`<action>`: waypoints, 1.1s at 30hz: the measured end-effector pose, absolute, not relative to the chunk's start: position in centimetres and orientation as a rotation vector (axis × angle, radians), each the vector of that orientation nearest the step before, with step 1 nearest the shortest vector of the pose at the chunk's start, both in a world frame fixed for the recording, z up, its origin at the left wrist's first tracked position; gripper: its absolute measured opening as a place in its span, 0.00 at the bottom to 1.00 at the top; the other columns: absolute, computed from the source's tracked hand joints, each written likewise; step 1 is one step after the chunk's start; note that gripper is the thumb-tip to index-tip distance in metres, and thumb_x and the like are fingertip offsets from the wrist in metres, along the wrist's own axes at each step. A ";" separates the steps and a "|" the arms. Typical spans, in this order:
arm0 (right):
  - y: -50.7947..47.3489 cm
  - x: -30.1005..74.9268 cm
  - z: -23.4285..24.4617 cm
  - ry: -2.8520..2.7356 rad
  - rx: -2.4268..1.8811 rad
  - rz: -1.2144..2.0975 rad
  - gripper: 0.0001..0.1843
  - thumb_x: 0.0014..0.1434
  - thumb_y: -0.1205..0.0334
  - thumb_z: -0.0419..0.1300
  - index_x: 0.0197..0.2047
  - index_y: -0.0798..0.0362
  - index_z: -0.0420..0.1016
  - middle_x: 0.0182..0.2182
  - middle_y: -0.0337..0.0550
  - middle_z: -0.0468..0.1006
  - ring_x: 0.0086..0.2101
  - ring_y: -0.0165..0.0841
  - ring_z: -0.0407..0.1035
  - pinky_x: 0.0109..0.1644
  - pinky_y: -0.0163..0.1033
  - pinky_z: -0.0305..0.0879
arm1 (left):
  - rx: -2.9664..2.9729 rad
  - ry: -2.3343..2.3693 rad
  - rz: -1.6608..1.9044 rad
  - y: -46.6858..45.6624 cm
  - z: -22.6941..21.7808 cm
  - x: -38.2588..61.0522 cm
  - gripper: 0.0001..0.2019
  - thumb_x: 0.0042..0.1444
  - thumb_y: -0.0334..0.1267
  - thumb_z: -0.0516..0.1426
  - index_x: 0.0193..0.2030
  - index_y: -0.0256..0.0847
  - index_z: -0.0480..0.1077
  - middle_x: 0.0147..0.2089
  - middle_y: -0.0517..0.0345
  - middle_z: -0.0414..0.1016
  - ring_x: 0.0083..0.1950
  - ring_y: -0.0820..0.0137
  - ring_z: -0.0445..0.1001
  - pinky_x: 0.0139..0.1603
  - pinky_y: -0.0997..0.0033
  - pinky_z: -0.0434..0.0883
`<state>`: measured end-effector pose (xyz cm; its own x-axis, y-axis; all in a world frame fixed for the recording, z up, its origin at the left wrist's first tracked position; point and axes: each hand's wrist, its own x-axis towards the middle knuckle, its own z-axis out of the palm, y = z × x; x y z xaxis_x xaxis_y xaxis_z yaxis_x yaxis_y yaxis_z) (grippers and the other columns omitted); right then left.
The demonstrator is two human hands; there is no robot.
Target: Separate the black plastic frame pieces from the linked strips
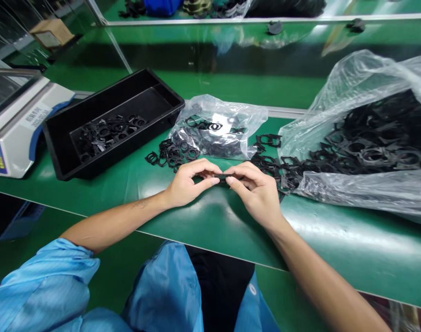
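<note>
Between the fingertips of both hands is a small black plastic part (222, 177), held edge-on just above the green bench. My left hand (192, 181) pinches its left end with thumb and fingers. At the other end, my right hand (257, 186) grips it the same way. The part's full shape is hidden by the fingers. Just beyond my left hand lies a loose pile of black rings (177, 152). Beside and behind my right hand are several flat black frame-like parts (288, 170), spilling from a large clear plastic bag (352, 191).
A smaller clear bag (227, 110) with black rings lies behind the hands. To the left, a black tray (151, 99) holds small black parts, next to a white scale (40, 106). A shelf edge (265, 19) runs along the back. The green bench (210, 226) ends near my body.
</note>
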<state>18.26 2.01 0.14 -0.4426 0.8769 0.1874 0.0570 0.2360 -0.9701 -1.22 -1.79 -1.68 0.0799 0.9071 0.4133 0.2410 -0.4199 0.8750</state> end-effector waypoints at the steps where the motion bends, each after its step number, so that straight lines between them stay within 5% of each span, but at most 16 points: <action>1: 2.0 18.2 0.1 -1.707 -0.879 1.297 0.07 0.62 0.56 0.66 0.38 0.50 0.81 0.37 0.43 0.76 0.35 0.33 0.72 0.37 0.37 0.73 | 1.736 1.145 1.372 -1.8 -1.7 -1.2 0.06 0.61 0.38 0.63 0.41 0.39 0.77 0.36 0.57 0.78 0.35 0.74 0.76 0.37 0.75 0.74; 28: 1.6 18.0 0.2 -1.665 -0.941 1.291 0.11 0.60 0.52 0.67 0.40 0.50 0.82 0.36 0.43 0.77 0.34 0.33 0.72 0.38 0.38 0.74 | 1.662 1.180 1.366 -1.7 -1.6 -1.0 0.09 0.60 0.42 0.64 0.41 0.38 0.77 0.34 0.58 0.77 0.32 0.74 0.75 0.35 0.75 0.74; 33: 1.6 18.0 0.1 -1.656 -0.914 1.291 0.07 0.60 0.57 0.67 0.39 0.50 0.82 0.35 0.42 0.76 0.33 0.31 0.72 0.37 0.36 0.72 | 1.654 1.195 1.354 -1.7 -1.6 -1.1 0.10 0.60 0.43 0.64 0.40 0.38 0.78 0.34 0.58 0.77 0.32 0.74 0.75 0.36 0.75 0.74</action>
